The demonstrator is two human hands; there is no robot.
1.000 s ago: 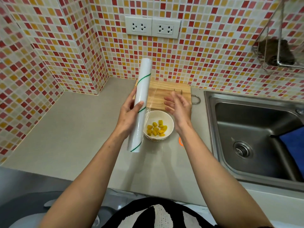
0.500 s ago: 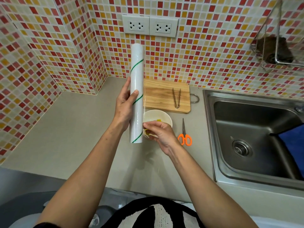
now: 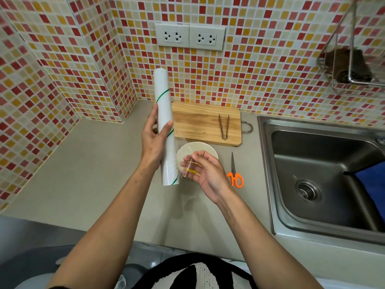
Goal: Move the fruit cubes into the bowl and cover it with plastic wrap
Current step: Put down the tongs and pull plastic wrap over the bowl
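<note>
Left grip: left hand (image 3: pixel 155 140) is wrapping fingers and thumb around the plastic wrap roll (image 3: pixel 165 126), holding it clear of the table (image 3: pixel 79 163).
Right grip: right hand (image 3: pixel 206 174) is pinching the loose film edge (image 3: pixel 188 170) between thumb and fingertips (image 3: pixel 185 163); the film is bunching into creases at the pinch.
Roll axis: running from 12 o'clock by the tiled wall to 6 o'clock toward the person, leaning a little, its near end hanging just beside the bowl.
Bowl: white bowl (image 3: pixel 195 149) is sitting on the table at 3 o'clock from the roll, just in front of the cutting board (image 3: pixel 206 122); its near half is hiding under the right hand.
Fruit cubes: yellow fruit cubes (image 3: pixel 192 171) are showing only as streaks through the film and fingers, apparently inside the bowl.
Key relation: the film has to travel toward 3 o'clock, across the roll's long axis, to span the rim; the right hand is nearer the bowl and looks the one to pull while the left anchors.
Cutting tool: scissors (image 3: pixel 235 174) are lying at 3 o'clock from the bowl, near the right wrist, untouched.
Tongs: tongs (image 3: pixel 224 127) are resting on the board.
Change: compared with half a second ago, the right hand is turning more palm-up with the film edge now lifted in its fingertips, and the roll is sitting in much the same place.
</note>
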